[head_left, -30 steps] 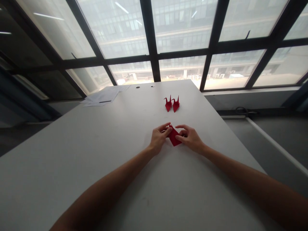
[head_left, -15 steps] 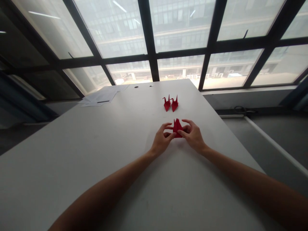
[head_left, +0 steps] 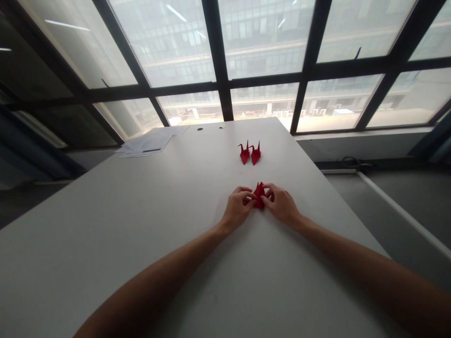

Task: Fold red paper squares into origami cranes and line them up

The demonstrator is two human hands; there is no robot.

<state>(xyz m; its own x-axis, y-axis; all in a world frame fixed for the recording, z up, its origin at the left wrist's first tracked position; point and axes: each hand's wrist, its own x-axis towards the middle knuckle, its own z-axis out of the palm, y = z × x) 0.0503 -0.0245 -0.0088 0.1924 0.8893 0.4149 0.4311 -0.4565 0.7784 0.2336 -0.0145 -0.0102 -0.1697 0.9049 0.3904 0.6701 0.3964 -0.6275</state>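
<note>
Between my two hands is a piece of folded red paper (head_left: 259,197), with narrow points standing up at its top. My left hand (head_left: 239,205) pinches its left edge with thumb and fingers. On the opposite edge, my right hand (head_left: 280,203) grips the paper, its thumb on the near face and a finger close to the upper point. Fingertips hide parts of both sides. Farther up the table stand two finished red paper cranes, a left crane (head_left: 244,156) and a right crane (head_left: 256,156), side by side.
The white table (head_left: 148,239) stretches toward large dark-framed windows. Loose paper sheets (head_left: 153,140) with a dark pen (head_left: 151,150) lie at the far left. Two small round fittings are near the far edge. Past the right edge, a cable (head_left: 355,162) lies low by the wall.
The folded red paper has come slightly nearer and turned, looking narrower now. Both hands have shifted with it, and my right fingers have closed in on its upper part. The cranes stay put.
</note>
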